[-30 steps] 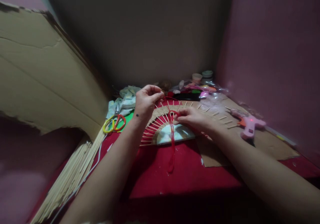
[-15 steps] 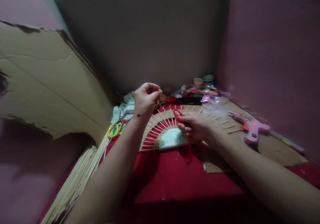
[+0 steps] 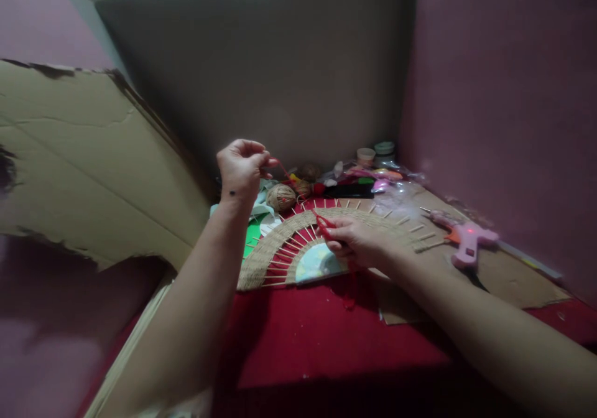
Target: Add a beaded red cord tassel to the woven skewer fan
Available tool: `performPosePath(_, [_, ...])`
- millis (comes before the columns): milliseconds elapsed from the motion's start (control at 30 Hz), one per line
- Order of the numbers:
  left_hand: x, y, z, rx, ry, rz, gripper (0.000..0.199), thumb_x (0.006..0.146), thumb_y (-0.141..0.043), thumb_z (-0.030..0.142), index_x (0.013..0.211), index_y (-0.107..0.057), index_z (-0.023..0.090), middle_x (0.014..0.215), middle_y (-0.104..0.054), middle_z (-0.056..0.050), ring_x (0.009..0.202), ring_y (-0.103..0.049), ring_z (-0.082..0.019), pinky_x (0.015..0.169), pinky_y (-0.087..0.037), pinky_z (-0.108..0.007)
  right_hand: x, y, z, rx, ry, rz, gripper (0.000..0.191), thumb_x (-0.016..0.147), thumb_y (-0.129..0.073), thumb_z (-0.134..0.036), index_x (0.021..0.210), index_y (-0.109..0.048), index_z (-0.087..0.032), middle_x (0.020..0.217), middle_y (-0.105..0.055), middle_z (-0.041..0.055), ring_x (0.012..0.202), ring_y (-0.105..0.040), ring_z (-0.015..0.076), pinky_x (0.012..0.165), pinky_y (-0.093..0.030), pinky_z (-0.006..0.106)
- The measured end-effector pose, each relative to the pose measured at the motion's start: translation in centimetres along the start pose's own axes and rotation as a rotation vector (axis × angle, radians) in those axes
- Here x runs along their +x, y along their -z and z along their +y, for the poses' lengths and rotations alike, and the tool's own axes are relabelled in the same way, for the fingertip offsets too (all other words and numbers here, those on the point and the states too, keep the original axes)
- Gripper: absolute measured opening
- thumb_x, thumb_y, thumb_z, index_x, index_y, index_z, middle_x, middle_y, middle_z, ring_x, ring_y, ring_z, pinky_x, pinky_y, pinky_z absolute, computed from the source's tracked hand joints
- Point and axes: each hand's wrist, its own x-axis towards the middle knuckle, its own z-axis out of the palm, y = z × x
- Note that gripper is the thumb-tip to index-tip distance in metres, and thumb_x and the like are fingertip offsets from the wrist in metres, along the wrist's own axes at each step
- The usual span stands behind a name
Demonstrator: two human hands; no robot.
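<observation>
Red yarn (image 3: 326, 222) is bunched at the fingers of my right hand (image 3: 357, 241), which is closed on it over the middle of a woven fan (image 3: 261, 257). A loose tail of the yarn hangs below that hand onto the red cloth. My left hand (image 3: 245, 166) is raised above the fan's left side, its thumb and fingers pinched on a strand of red yarn that slants down to the right. The fan is a half circle of thin sticks with a woven tan band and a pale blue centre (image 3: 319, 262).
Twine balls (image 3: 280, 198), a black object (image 3: 349, 191), plastic wrap and small jars (image 3: 385, 149) lie behind the fan. A pink glue gun (image 3: 469, 241) rests on cardboard (image 3: 513, 281) at right. Torn cardboard (image 3: 93, 157) leans at left, above sticks (image 3: 133, 346).
My left hand has moved left and slightly up, drawing the strand out and uncovering a twine ball and more of the fan. My right hand has shifted slightly left.
</observation>
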Motion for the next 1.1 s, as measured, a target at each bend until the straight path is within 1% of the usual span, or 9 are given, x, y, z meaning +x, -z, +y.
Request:
performPosePath(100, [0.8, 0.5, -0.1, 0.033, -0.001, 0.032, 0.013, 0.061, -0.061, 0.004, 0.064, -0.056, 0.015, 0.054, -0.057, 0.002, 0.046, -0.063, -0.015, 0.03, -0.041, -0.017, 0.0, -0.2, 0.2, -0.016, -0.017, -0.006, 0.011, 0.079, -0.059, -0.026, 0.079, -0.05, -0.019, 0.046, -0.036, -0.0095, 0.034, -0.015, 0.0031, 0.032, -0.01, 0.016])
performPosePath(267, [1.8, 1.6, 0.1, 0.084, -0.024, 0.118, 0.016, 0.063, -0.06, 0.001, 0.065, -0.055, 0.016, 0.059, -0.057, 0.001, 0.05, -0.064, -0.015, 0.032, -0.043, -0.019, -0.1, -0.4, 0.4, -0.029, -0.041, -0.014, 0.007, 0.081, -0.056, -0.024, 0.082, -0.057, -0.018, 0.046, -0.029, -0.0097, 0.036, -0.014, 0.0034, 0.033, -0.012, 0.016])
performPosePath(367, [2.6, 2.1, 0.8, 0.12, -0.037, 0.159, 0.019, 0.065, -0.059, -0.003, 0.063, -0.053, 0.015, 0.056, -0.054, 0.003, 0.047, -0.061, -0.012, 0.035, -0.046, -0.021, -0.1, -0.4, 0.4, -0.027, -0.061, -0.018, 0.007, 0.082, -0.055, -0.023, 0.081, -0.057, -0.017, 0.046, -0.025, -0.01, 0.036, -0.013, 0.0033, 0.034, -0.012, 0.016])
performPosePath(567, [3.5, 2.8, 2.5, 0.174, -0.062, 0.167, 0.027, 0.067, -0.057, -0.01, 0.062, -0.049, 0.016, 0.052, -0.052, 0.006, 0.045, -0.057, -0.01, 0.041, -0.05, -0.027, 0.0, -0.3, 0.5, -0.019, -0.056, -0.046, 0.009, 0.085, -0.052, -0.022, 0.083, -0.059, -0.016, 0.047, -0.024, -0.0101, 0.037, -0.012, 0.0035, 0.034, -0.013, 0.016])
performPosePath(733, [3.5, 2.9, 2.6, 0.206, -0.064, 0.18, 0.032, 0.068, -0.061, -0.01, 0.06, -0.048, 0.017, 0.047, -0.049, 0.009, 0.042, -0.055, -0.007, 0.038, -0.047, -0.023, 0.0, -0.3, 0.5, -0.001, -0.037, -0.082, 0.008, 0.084, -0.051, -0.019, 0.084, -0.059, -0.015, 0.046, -0.024, -0.0103, 0.037, -0.012, 0.0038, 0.033, -0.012, 0.015])
performPosePath(833, [3.5, 3.1, 2.6, 0.208, -0.058, 0.197, 0.03, 0.068, -0.061, -0.011, 0.06, -0.05, 0.016, 0.046, -0.05, 0.009, 0.041, -0.053, -0.006, 0.035, -0.044, -0.02, -0.2, -0.2, 0.2, 0.028, -0.015, -0.103, 0.011, 0.086, -0.048, -0.022, 0.087, -0.058, -0.016, 0.046, -0.029, -0.0093, 0.037, -0.012, 0.0042, 0.032, -0.012, 0.015])
performPosePath(900, [3.7, 3.2, 2.8, 0.202, -0.056, 0.209, 0.028, 0.067, -0.061, -0.011, 0.061, -0.051, 0.014, 0.046, -0.05, 0.008, 0.041, -0.052, -0.005, 0.035, -0.042, -0.019, -0.3, 0.0, 0.0, 0.048, -0.003, -0.12, 0.014, 0.087, -0.048, -0.024, 0.088, -0.059, -0.015, 0.048, -0.033, -0.0082, 0.038, -0.014, 0.0044, 0.033, -0.015, 0.015])
performPosePath(1000, [4.1, 3.2, 3.7, 0.159, -0.049, 0.208, 0.024, 0.071, -0.058, -0.01, 0.067, -0.051, 0.013, 0.051, -0.052, 0.007, 0.049, -0.059, -0.008, 0.044, -0.05, -0.02, -0.3, 0.4, -0.3, 0.081, 0.019, -0.171, 0.012, 0.084, -0.052, -0.023, 0.088, -0.06, -0.014, 0.049, -0.035, -0.0078, 0.039, -0.018, 0.0046, 0.034, -0.019, 0.015])
performPosePath(1100, [4.9, 3.1, 5.0, 0.049, -0.047, 0.173, 0.023, 0.076, -0.053, -0.008, 0.072, -0.05, 0.014, 0.055, -0.054, 0.005, 0.059, -0.066, -0.012, 0.057, -0.059, -0.029, -0.1, 0.8, -0.3, 0.095, 0.04, -0.206, 0.011, 0.081, -0.056, -0.02, 0.086, -0.061, -0.012, 0.049, -0.034, -0.0085, 0.039, -0.018, 0.0039, 0.034, -0.017, 0.015])
